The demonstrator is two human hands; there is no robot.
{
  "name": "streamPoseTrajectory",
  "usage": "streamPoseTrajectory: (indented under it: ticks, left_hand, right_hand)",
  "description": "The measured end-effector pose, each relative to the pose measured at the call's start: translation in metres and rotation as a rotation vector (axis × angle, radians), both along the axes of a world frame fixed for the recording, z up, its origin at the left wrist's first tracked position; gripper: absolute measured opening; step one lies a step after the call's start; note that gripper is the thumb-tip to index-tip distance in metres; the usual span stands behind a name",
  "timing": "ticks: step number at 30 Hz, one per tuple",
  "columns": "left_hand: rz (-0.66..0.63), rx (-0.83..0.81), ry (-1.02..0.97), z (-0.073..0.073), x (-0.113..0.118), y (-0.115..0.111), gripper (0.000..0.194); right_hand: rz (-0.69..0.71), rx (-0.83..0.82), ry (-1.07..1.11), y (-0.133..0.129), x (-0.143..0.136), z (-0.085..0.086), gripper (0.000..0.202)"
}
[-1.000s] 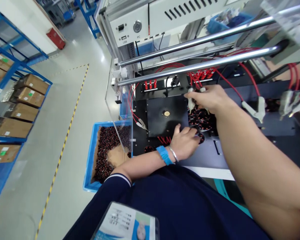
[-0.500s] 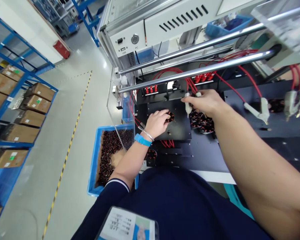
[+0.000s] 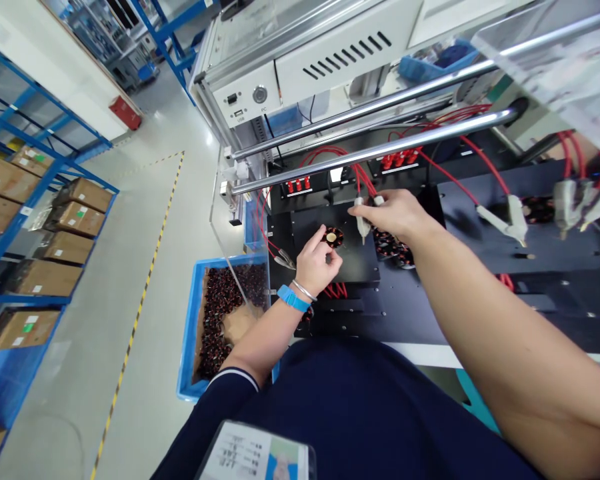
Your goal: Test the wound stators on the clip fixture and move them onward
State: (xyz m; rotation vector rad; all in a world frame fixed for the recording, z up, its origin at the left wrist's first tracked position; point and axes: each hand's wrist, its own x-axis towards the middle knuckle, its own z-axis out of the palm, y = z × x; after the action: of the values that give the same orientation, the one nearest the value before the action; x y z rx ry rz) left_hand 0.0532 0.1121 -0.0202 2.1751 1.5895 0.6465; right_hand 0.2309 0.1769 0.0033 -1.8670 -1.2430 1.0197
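On a black plate [image 3: 357, 257] lies a round black part with copper-coloured marks [image 3: 333, 237]. My left hand [image 3: 316, 263] is beside this part, its index finger stretched along the part's left edge and the thumb bent near the other fingers; it holds nothing that I can see. Just right of the part, my right hand [image 3: 393, 212] is closed on white-tipped probes [image 3: 363, 220] with red wires, tips pointing down. More black and copper parts [image 3: 393, 248] are piled below my right hand, partly hidden by it.
A blue bin [image 3: 185, 333] full of small dark parts stands at the left. Metal rods [image 3: 360, 157] cross above the plate. Other white probes [image 3: 513, 223] lie at the right, and two more [image 3: 285, 260] rest left of the plate. Shelves with cartons [image 3: 50, 277] stand far left.
My left hand has drawn back toward me from the round part, uncovering its pale centre. My right hand with the probes has shifted slightly left. The camera view has moved a little.
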Motion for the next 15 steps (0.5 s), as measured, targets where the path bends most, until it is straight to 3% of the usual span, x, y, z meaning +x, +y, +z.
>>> streamPoseTrajectory:
  ticks: [3,6,9,10,13,15]
  left_hand:
    - [0.057,-0.056,-0.039,0.005,0.005,-0.007,0.008]
    - [-0.021,-0.101,-0.028,0.017,0.002,-0.015,0.009]
    - [-0.058,0.006,0.030,0.028,-0.008,-0.016,0.002]
    - [-0.081,0.051,0.067,0.030,-0.011,-0.013,0.008]
    - [-0.261,0.103,0.204,0.031,-0.017,0.002,0.025]
    - [-0.363,0.089,0.267,0.030,-0.016,0.012,0.023]
  right_hand:
    - [-0.022,-0.099,0.051,-0.003,-0.007,0.006,0.030]
    - [-0.048,-0.130,0.109,-0.007,-0.015,0.011,0.030]
    - [-0.083,-0.133,0.191,-0.010,-0.020,0.013,0.028]
    - [-0.097,-0.136,0.225,-0.011,-0.021,0.013,0.027]
    - [-0.139,-0.118,0.308,-0.014,-0.024,0.013,0.024]
    - [-0.156,-0.104,0.341,-0.015,-0.024,0.010,0.024]
